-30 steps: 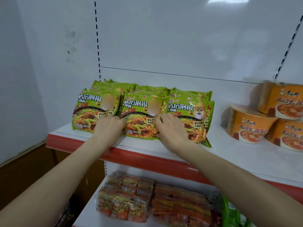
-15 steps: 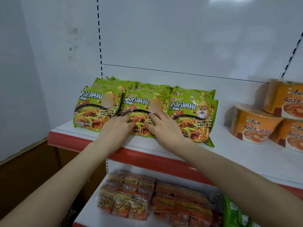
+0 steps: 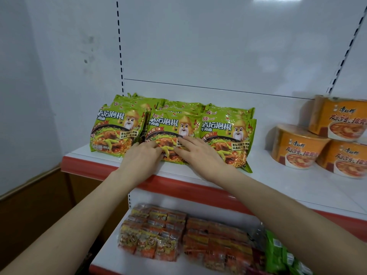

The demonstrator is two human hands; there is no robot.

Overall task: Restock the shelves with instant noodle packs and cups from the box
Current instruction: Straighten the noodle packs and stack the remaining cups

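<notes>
Green instant noodle packs lean in three rows on the white upper shelf (image 3: 278,187): a left row (image 3: 117,132), a middle row (image 3: 168,126) and a right row (image 3: 224,132), each several packs deep. My left hand (image 3: 143,157) lies flat on the lower left part of the front middle pack. My right hand (image 3: 200,153) lies flat on its lower right part and overlaps the edge of the right pack. Neither hand grips a pack; the fingers are stretched out. No box is in view.
Three orange noodle cups (image 3: 297,149) stand stacked at the right of the same shelf. The lower shelf holds red-orange multipacks (image 3: 155,235) and green packs (image 3: 278,253). A white wall (image 3: 29,96) closes the left side. The shelf's front edge is red (image 3: 89,167).
Both hands have slid inward from the outer packs onto the middle pack. The front packs now stand a little more upright and further back.
</notes>
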